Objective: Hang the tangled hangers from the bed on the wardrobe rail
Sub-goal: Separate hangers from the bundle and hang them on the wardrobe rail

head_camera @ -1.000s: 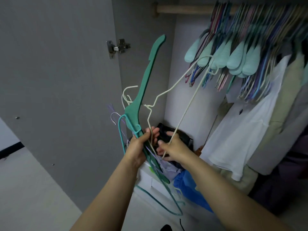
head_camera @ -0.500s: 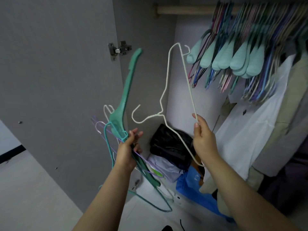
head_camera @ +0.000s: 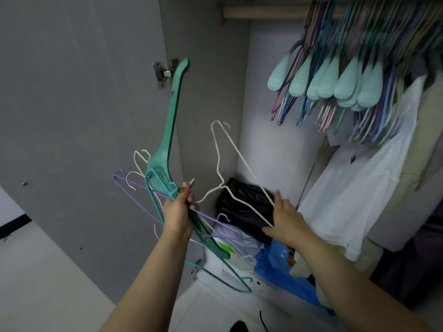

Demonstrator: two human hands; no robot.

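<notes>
Left hand (head_camera: pixel 178 213) is gripping the tangled hangers (head_camera: pixel 165 173) in front of the open wardrobe door (head_camera: pixel 79 111); a thick green hanger is pointing upward from the bundle, purple and teal wire ones trailing below; right hand (head_camera: pixel 286 218) is holding a white wire hanger (head_camera: pixel 225 161) by its lower bar, fingers extended, exact grip unclear; wardrobe rail (head_camera: pixel 261 12) is sitting above, crowded with hung hangers (head_camera: pixel 340 75); white shirt (head_camera: pixel 354 188) is hanging at right.

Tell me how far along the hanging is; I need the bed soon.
Done: many hangers already crowd the rail. In hand: the right hand holds a separated white wire hanger; the left hand grips the remaining bundle. Left: hanging that hanger, then untangling the bundle.
</notes>
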